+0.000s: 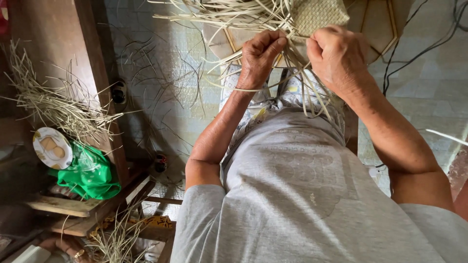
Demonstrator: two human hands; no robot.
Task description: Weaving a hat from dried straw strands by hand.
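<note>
A partly woven straw mat piece [322,14] lies on a round wooden form [380,22] at the top of the head view, with many loose pale strips [229,17] fanning out to the left and hanging down. My left hand [258,56] is closed, pinching a few of these strips beside the woven edge. My right hand [339,56] is also closed on strips just under the woven patch. Both hands sit close together over my lap, above my grey shirt.
A bundle of dry straw [53,104] lies on a wooden bench at left, with a green plastic bag [90,173] and a small round plate [52,147]. Loose strands litter the tiled floor [165,83]. Black cables [424,48] run at the top right.
</note>
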